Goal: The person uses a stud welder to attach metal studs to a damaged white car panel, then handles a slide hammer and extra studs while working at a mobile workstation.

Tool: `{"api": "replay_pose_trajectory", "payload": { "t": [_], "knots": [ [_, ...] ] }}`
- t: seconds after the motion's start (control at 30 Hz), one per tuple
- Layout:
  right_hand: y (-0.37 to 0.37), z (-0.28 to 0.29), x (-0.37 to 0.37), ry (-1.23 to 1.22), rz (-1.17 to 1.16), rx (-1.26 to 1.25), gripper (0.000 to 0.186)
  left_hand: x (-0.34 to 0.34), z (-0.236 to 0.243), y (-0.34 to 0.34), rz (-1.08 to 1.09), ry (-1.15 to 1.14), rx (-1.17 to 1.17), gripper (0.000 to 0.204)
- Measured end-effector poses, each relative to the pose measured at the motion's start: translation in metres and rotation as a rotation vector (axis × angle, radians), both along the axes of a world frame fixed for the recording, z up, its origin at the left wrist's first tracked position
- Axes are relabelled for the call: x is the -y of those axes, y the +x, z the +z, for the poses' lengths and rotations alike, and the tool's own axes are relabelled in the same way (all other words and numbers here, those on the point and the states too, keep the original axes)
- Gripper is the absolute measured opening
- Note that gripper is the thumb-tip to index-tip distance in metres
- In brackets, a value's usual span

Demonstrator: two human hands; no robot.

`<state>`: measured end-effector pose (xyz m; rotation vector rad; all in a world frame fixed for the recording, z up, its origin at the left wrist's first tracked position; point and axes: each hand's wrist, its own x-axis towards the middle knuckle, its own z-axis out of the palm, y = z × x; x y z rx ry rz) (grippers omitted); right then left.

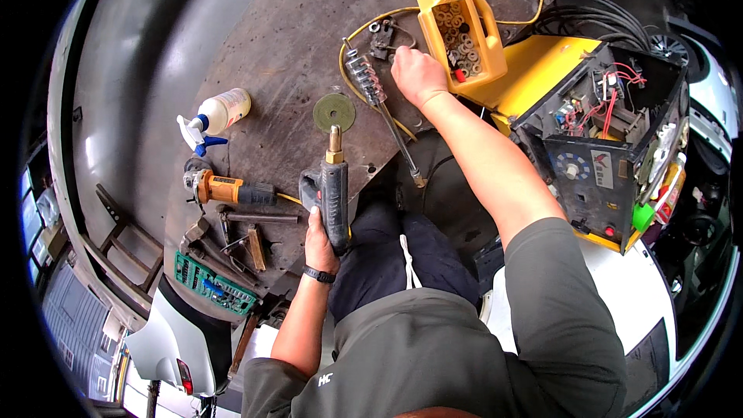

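My left hand (317,246), with a dark watch on its wrist, is closed round the grip of a black stud welding gun (334,201). Its brass collar and copper tip point away from me, at the lower edge of a green grinding disc (329,108). My right hand (419,76) is curled over the table, just left of a cut-open yellow jug (491,66) that holds many washers (463,42). Whatever its fingers hold is hidden. Small metal parts (382,37) lie beyond its knuckles. To its left rests a slide hammer (387,120) with a row of hooks.
A spray bottle (226,111) lies on the metal table (271,46), with an orange angle grinder (232,188) below it. Hammers (220,255) and a green socket set (213,284) are nearer. An opened welder box (588,162) stands at right. A yellow cable (364,27) winds across.
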<state>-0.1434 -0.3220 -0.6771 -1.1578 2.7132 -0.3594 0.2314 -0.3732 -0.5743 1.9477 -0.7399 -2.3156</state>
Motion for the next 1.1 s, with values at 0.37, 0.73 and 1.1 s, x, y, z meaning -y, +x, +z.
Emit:
{"api": "replay_pose_trajectory", "payload": {
  "t": [0.37,0.73,1.1],
  "knots": [
    [0.025,0.062,-0.062,-0.943,-0.713,1.770,0.034,0.007,0.008,-0.007,-0.001,0.051,-0.020,0.052],
    [0.028,0.016,0.009,0.226,-0.444,0.397,0.039,0.007,0.010,-0.007,0.012,0.022,0.001,0.052],
    [0.072,0.088,-0.079,-1.005,-0.781,1.953,0.016,-0.009,0.008,0.004,-0.064,-0.010,-0.087,0.053]
  ]
}}
